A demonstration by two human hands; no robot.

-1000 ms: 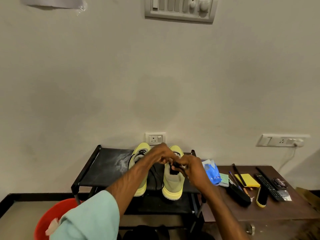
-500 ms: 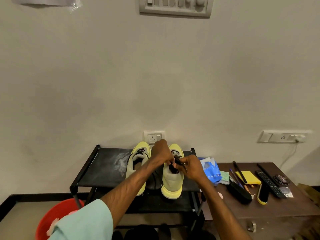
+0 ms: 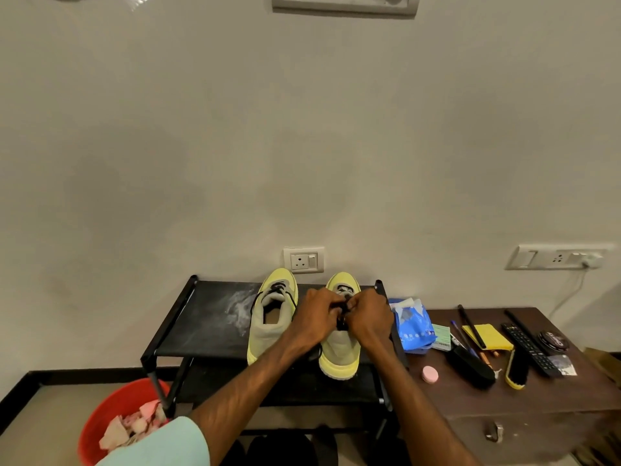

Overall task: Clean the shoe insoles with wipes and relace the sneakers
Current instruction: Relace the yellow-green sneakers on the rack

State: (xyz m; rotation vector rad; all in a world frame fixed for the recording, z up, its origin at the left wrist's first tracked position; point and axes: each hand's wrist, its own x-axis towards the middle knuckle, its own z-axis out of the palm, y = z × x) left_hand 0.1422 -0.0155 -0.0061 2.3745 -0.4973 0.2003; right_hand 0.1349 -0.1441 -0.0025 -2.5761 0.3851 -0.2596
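Two yellow-green sneakers stand side by side on a black shoe rack (image 3: 205, 331), heels toward me. The left sneaker (image 3: 270, 322) has its black lace loose around the opening. Over the tongue of the right sneaker (image 3: 341, 356) my left hand (image 3: 317, 316) and my right hand (image 3: 369, 314) meet, both pinching the black lace (image 3: 342, 326). The hands hide most of that shoe's lacing. A blue wipes pack (image 3: 411, 326) lies just right of the rack.
A brown table (image 3: 504, 395) on the right holds a pink round item (image 3: 430, 374), black brush (image 3: 472, 366), yellow-edged brush (image 3: 515, 369), pens, yellow pad (image 3: 490, 336), remote (image 3: 531, 353) and a tin. A red bin (image 3: 97, 428) with used wipes stands at lower left.
Both hands have shifted a little along the right sneaker's lacing while still working the black lace. The camera has tilted slightly downward.
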